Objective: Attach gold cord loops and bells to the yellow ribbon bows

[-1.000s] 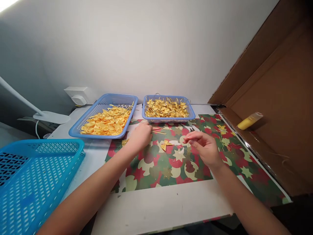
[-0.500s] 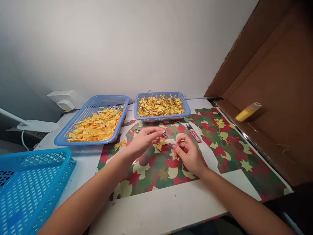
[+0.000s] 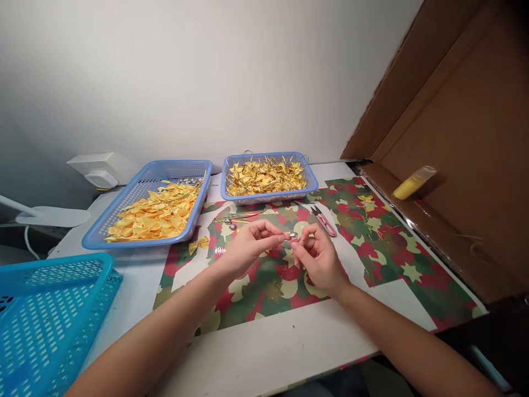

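Note:
My left hand and my right hand meet above a red, green and cream patterned sheet on the white table. Both pinch a small silver bell between their fingertips. A thin strand may run from it, but it is too fine to be sure. More small silver bells lie on the sheet just left of my left hand, and a yellow ribbon bow lies near them.
A long blue basket of yellow ribbon pieces and a smaller blue basket of gold-strung bows stand at the back. Pink thread snips lie beyond my right hand. A turquoise basket sits front left, a cardboard box right.
My left hand came back from near the long basket and my right hand moved in to meet it. Both now pinch a silver bell; the bow under them is hidden.

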`<state>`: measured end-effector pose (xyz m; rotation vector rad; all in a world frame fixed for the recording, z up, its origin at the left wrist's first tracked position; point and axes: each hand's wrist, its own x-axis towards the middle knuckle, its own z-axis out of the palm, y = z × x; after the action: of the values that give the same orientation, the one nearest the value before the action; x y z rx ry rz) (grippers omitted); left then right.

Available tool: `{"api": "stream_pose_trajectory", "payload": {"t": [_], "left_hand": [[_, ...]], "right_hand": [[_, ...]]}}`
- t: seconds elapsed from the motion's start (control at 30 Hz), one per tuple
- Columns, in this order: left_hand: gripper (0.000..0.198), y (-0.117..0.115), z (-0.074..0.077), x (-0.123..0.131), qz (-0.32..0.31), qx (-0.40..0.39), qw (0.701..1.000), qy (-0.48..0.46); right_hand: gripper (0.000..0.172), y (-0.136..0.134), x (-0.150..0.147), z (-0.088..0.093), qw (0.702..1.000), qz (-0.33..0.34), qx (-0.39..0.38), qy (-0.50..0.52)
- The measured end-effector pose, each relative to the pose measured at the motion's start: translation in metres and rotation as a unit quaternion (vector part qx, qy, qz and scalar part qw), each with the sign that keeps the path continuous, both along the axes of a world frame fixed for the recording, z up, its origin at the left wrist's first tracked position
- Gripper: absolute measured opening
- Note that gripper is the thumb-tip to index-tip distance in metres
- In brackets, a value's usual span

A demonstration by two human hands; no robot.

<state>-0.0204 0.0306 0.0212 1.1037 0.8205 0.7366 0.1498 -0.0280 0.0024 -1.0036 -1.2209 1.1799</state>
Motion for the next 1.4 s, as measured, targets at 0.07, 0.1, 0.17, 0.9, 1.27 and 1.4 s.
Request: {"api": "stream_pose_trajectory", "payload": {"t": [0.07,0.1,0.17,0.9,1.27,1.4], "left_hand": [[0.021,0.0,-0.002,0.0,-0.01,0.001,1.0,-0.002],[0.021,0.0,-0.003,0.0,-0.014,-0.002,1.0,0.001],[0.021,0.001,-0.003,0.0,-0.02,-0.004,1.0,0.006],[0.023,0.026,-0.032,0.003,0.032,0.46,0.785,0.413],[0.036,0.014,-0.019,0.009,0.059,0.027,0.998,0.005],[0.028,0.008,-0.015,0.015,0.067,-0.035,0.997,-0.03]], "right_hand": [[0.019,0.001,0.001,0.0,1.0,0.003,0.002,-0.005],[0.019,0.001,0.002,0.0,1.0,0.008,0.004,-0.007],[0.018,0.002,0.003,-0.002,1.0,0.019,0.008,-0.011],[0.031,0.029,0.019,-0.012,0.992,-0.078,-0.097,-0.035],[0.019,0.014,0.017,-0.011,0.994,0.005,-0.064,-0.087],[0.017,0.011,0.016,-0.008,0.995,0.004,-0.05,-0.087]]}}
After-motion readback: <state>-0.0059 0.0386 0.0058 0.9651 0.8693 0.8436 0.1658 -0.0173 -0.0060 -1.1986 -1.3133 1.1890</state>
